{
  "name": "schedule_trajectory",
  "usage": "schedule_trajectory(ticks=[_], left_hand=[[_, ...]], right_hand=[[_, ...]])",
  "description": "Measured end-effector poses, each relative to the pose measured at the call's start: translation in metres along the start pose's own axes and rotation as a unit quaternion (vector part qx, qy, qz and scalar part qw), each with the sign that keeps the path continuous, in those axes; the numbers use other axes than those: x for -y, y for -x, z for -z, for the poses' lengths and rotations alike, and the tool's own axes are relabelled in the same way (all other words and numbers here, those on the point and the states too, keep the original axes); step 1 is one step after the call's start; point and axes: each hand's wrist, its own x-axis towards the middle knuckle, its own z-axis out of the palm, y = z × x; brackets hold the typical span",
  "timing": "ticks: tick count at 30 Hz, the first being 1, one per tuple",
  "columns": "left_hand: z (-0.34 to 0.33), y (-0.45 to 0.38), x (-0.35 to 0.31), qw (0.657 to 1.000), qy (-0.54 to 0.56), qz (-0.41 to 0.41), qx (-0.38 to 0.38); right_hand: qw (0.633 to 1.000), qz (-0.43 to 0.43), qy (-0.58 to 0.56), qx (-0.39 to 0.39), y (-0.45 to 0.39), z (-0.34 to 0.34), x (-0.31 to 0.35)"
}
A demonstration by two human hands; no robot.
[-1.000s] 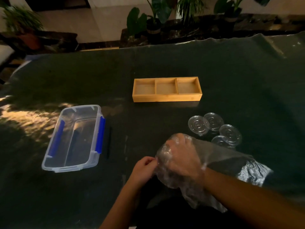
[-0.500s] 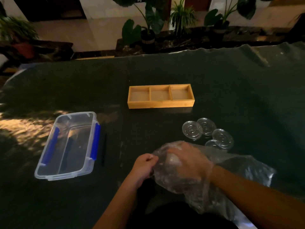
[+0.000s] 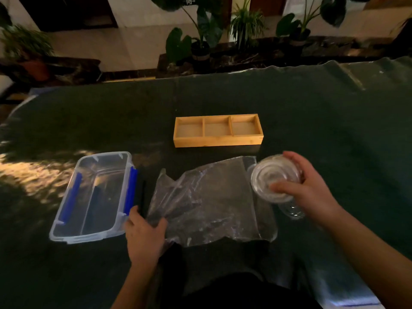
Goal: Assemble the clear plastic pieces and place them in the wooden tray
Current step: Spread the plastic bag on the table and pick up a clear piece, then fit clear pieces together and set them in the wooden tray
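So on the dark green surface (image 3: pixel 312 121) there's one wooden tray (image 3: pixel 218 140) with three compartments, all bare wood inside, sitting at the far middle. One clear storage bin (image 3: pixel 93 197) with two blue latches sits off to the left, and one crumpled clear plastic bag (image 3: pixel 209 204) is spread flat between the bin and the right hand. The clear plastic pieces (image 3: pixel 275 178) look like a small stack of round cups or lids, but it's too blurry to count them; at least one more clear piece (image 3: pixel 293 211) pokes out just below the hand. The right hand (image 3: pixel 310 186) is up off the surface, in front of the tray's right end, fingers curled over the top of the stack and thumb across its face. The left hand (image 3: pixel 142 235) is low by the bin's near corner, pinching the bag's left edge.
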Motion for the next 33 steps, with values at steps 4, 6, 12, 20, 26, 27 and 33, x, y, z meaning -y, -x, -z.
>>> schedule_trajectory(ticks=[4, 6, 12, 20, 26, 27, 33], left_hand=[[-0.005, 0.02, -0.017, 0.971, -0.084, -0.187, -0.12], [-0.02, 0.023, -0.027, 0.959, -0.049, -0.27, -0.071], [-0.073, -0.001, -0.042, 0.914, -0.265, -0.219, 0.214], [-0.024, 0.021, -0.101, 0.74, 0.463, 0.109, 0.475], [-0.011, 0.013, -0.099, 0.708, 0.434, 0.072, 0.553], [-0.012, 0.01, -0.096, 0.71, 0.43, 0.074, 0.552], [-0.035, 0.002, -0.076, 0.748, 0.445, -0.012, 0.492]], right_hand=[[0.999, 0.04, -0.022, -0.027, -0.003, -0.006, 0.013], [0.999, 0.05, 0.01, -0.01, -0.001, -0.019, 0.017], [0.993, 0.053, 0.099, 0.045, -0.002, -0.06, 0.022], [0.907, 0.236, 0.345, 0.058, -0.003, -0.075, 0.022], [0.768, 0.416, 0.483, 0.065, 0.011, -0.088, 0.009], [0.757, 0.426, 0.491, 0.07, 0.013, -0.089, 0.005], [0.712, 0.428, 0.548, 0.095, 0.011, -0.093, -0.025]])
